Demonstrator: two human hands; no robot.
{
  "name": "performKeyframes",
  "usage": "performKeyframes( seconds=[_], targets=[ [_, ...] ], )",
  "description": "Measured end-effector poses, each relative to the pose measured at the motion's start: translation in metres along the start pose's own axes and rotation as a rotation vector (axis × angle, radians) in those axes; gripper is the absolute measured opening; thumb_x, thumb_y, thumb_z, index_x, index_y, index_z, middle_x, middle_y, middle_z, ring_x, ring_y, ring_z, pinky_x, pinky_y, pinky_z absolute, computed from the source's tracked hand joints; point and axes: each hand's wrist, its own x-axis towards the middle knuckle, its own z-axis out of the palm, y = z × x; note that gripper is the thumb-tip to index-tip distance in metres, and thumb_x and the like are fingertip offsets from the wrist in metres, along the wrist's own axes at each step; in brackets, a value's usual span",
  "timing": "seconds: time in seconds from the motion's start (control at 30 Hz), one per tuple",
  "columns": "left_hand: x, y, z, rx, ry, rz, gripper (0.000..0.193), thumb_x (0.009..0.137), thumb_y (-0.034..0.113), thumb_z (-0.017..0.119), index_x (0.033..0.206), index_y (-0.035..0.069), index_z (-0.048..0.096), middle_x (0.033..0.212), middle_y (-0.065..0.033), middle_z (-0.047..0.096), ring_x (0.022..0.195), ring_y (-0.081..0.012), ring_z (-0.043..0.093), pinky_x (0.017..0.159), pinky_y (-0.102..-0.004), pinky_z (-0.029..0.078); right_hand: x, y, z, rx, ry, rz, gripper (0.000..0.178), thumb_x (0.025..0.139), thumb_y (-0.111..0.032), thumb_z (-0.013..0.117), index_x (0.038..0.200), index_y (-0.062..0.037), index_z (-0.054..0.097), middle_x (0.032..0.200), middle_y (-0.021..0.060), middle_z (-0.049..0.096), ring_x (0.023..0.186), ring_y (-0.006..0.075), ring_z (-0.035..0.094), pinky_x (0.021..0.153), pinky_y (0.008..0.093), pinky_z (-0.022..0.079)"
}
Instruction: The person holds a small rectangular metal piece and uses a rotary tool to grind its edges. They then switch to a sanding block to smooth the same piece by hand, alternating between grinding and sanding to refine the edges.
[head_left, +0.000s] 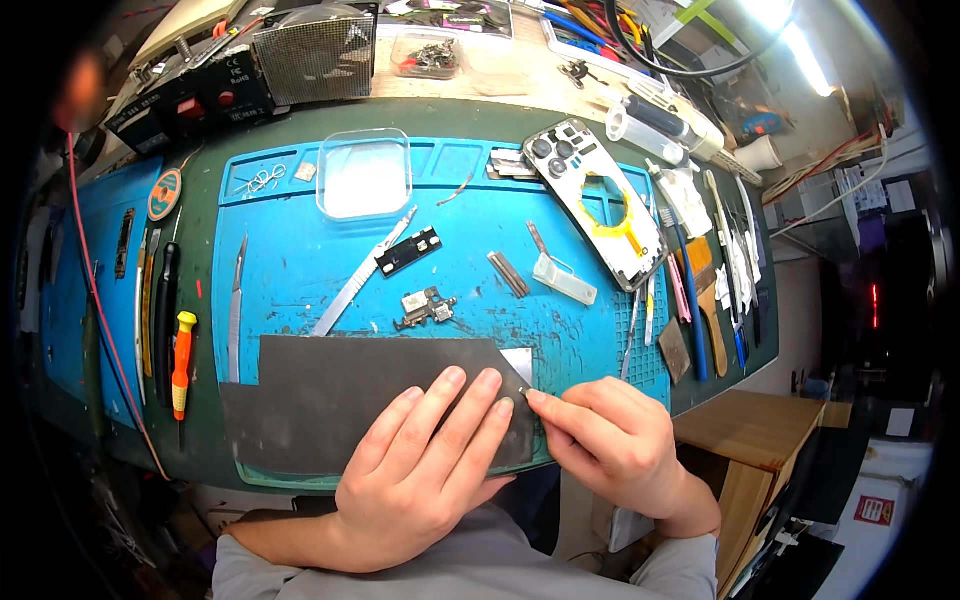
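The left hand (420, 485) lies spread and palm down over the right part of a dark grey sheet (305, 405), fingers extended and grasping nothing, pressing the sheet against the bench. Just beside its fingertips, the right hand (622, 440) is closed in a pinch, thumb against forefinger, on a tiny bright-tipped piece (523, 391) at the sheet's right edge; most of that piece is hidden by the fingers, so its full shape cannot be told. The sheet lies along the near edge of a blue work mat (300, 285), with a stepped outline on the left and a slanted corner at upper right, where a pale flat piece (519, 362) shows. It looks thin, matt and light, probably pliable and not very slippery, so a flat palm should steady it, and an outer edge or the free left corner would be the place to lift it. The tiny piece is likely very light, hard and easily dropped; a fingertip pinch near one end suits it, though tweezers might grip it more surely. Farther out on the mat lie a small circuit part (427, 308), a black rectangular block (408, 252), a silver blade-like tool (352, 285), dark narrow strips (509, 274) and a clear plastic piece (565, 280). Beyond them sit a clear shallow box (365, 178) and an opened phone body (575, 188), with an orange-handled screwdriver (182, 360) off to the left.
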Motion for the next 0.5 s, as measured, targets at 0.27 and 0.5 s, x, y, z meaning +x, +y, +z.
performKeyframes(
  seconds=[0.27, 0.5],
  targets=[
    [-0.0017, -0.0002, -0.0013, 0.009, -0.018, -0.001, 0.051, 0.099, 0.053, 0.070, 0.129, 0.013, 0.079, 0.143, -0.0056, 0.074, 0.137, -0.0277, 0.065, 0.115, -0.0435, 0.048, -0.0025, 0.0065, 0.0003, -0.140, -0.037, -0.151, 0.046, 0.072, 0.003, 0.077, 0.118, 0.0034, 0.078, 0.088, 0.0046, 0.063, 0.063, 0.0171, 0.057, 0.055, 0.0300, 0.048],
    [-0.0022, -0.0006, -0.0004, 0.002, -0.025, 0.005, 0.050, 0.100, 0.053, 0.069, 0.130, 0.013, 0.078, 0.144, -0.0057, 0.073, 0.137, -0.0276, 0.065, 0.115, -0.0436, 0.048, -0.0047, 0.0049, 0.0023, -0.184, -0.029, -0.181, 0.045, 0.073, 0.002, 0.077, 0.118, 0.0062, 0.078, 0.089, 0.0059, 0.063, 0.064, 0.0159, 0.057, 0.055, 0.0291, 0.048]
  ],
)
